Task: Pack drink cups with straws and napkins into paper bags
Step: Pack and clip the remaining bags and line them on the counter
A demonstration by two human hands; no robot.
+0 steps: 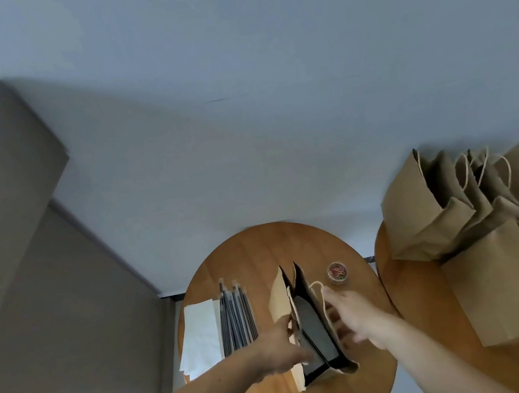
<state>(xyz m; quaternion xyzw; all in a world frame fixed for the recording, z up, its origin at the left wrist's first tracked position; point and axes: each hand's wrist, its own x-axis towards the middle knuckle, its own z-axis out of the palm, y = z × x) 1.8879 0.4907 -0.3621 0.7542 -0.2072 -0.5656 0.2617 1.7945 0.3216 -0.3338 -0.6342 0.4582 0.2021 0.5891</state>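
Hands first: both are on the open bag [279, 297] in the middle of the round worktop [253, 254]. Left hand [279, 348] grips the bag's left wall, thumb hooked over the edge. Right hand [350, 315] is up against the right wall by the twine handle, but it's blurry, so I can't tell from my end whether it's gripping or just pushing. The bag stands with its mouth spread and its dark inside showing.

Stuff around it: straws [238, 320] in a bundle just left of the bag, very near the left wrist, with napkins [201, 333] stacked beside them at the worktop's left edge. A little dish [337, 271] of coloured bits sits behind the right hand, near the bag's far corner. On a second worktop [410, 291] to the right there's a pile of bags [479, 231] lying over each other, handles sticking out. Big grey blocks [4, 234] fill the left side, too vague for me to name.
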